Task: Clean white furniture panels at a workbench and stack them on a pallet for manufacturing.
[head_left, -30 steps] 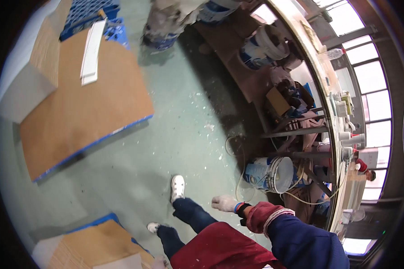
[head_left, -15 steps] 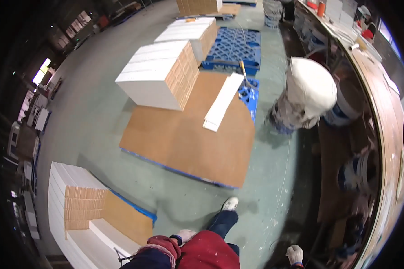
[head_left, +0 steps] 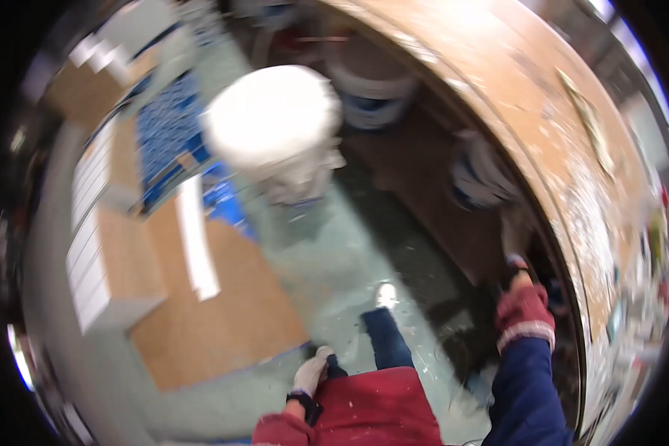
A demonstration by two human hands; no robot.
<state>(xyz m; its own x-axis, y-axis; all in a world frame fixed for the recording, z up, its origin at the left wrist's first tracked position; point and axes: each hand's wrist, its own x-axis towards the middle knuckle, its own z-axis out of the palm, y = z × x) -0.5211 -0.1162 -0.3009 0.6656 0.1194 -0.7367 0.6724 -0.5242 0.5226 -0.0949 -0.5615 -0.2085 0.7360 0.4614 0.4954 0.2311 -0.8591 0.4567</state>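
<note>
My left hand [head_left: 309,374], in a pale glove with a dark band at the wrist, hangs beside my red apron [head_left: 379,405]. Its fingers are smeared and I make out nothing in them. Stretched forward on the right, my right hand [head_left: 514,232] is a pale blur in the shadow by the edge of the long workbench [head_left: 490,97]. A white and blue bucket [head_left: 477,175] under the bench is the thing nearest to it. Whether the hand touches anything there I cannot tell.
A covered white drum [head_left: 271,119] stands on the floor ahead. To the left, stacks of white boards [head_left: 89,271] and a white strip [head_left: 195,241] lie on a brown sheet [head_left: 230,320]. Behind is a blue pallet [head_left: 172,130]. Another bucket [head_left: 372,97] sits beneath the bench.
My view has swung right toward the workbench, so the boards and drum now appear further left. My right arm has reached forward to the bench edge; my left hand stays low by my apron.
</note>
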